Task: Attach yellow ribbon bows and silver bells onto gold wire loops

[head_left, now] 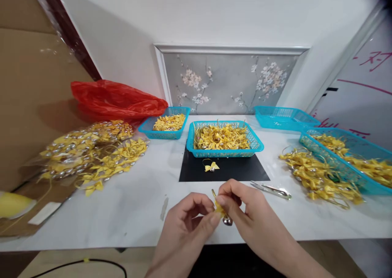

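Observation:
Near the table's front edge, my left hand [191, 225] and my right hand [249, 212] pinch one small yellow ribbon flower [219, 207] between them. A shiny silver bead [227, 220] hangs from its lower side, and a short gold loop sticks up above the fingertips. Beyond my hands, a single yellow flower with a bead [212, 167] lies on a black mat [248, 171]. At the mat's back stands a blue basket [226, 153] filled with similar flowers. Silver tweezers or snips [274, 190] lie just right of my right hand.
Flower piles lie left [116, 161] and right [318, 180] on the white table [134, 212]. A smaller blue basket [165, 134] with flowers and a red plastic bag [113, 100] stand back left. On the right are an empty blue basket [283, 121] and a long one [364, 180] holding flowers.

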{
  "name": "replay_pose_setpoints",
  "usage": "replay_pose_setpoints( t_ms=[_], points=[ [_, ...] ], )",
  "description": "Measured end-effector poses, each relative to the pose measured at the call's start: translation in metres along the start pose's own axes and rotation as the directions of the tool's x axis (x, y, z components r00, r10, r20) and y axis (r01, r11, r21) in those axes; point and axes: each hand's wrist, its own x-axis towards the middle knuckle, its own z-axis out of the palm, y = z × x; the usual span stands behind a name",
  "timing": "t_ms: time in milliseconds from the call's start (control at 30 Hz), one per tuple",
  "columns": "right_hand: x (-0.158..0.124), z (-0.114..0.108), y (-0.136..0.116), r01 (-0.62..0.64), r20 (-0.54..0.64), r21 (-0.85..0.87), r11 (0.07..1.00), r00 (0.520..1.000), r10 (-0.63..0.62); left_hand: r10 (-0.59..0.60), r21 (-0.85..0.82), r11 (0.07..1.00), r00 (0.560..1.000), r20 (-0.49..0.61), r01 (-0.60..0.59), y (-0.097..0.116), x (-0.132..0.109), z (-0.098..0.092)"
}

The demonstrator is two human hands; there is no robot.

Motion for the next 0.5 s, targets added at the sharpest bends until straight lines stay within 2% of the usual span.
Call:
replay_pose_setpoints(
  t_ms=[100,167,233,367,433,500],
  points=[
    [0.002,0.001,-0.002,-0.012,0.008,0.005,1.0,1.0,0.012,-0.01,0.005,1.0,1.0,0.008,0.01,0.001,0.003,0.005],
    [0.004,-0.001,-0.002,-0.042,0.043,0.042,0.998,0.998,0.04,-0.067,-0.049,0.996,0.996,0.05,0.07,0.0,0.004,0.008],
    [0.006,-0.005,-0.001,-0.05,0.056,0.073,0.996,0.997,0.046,-0.144,-0.184,0.971,0.987,0.075,0.155,-0.001,0.006,0.009],
    [0.008,-0.017,0.004,-0.048,-0.038,0.087,0.995,0.998,0.051,-0.241,-0.488,0.838,0.968,0.067,0.242,-0.005,0.007,0.007],
    [0.006,-0.021,0.006,-0.082,-0.013,0.099,0.992,0.996,0.084,-0.271,-0.545,0.8,0.961,0.047,0.252,-0.005,0.007,0.006],
    [0.004,-0.021,0.006,-0.123,0.059,0.123,0.985,0.991,0.116,-0.281,-0.558,0.789,0.959,0.044,0.258,-0.004,0.007,0.006]
  ],
)
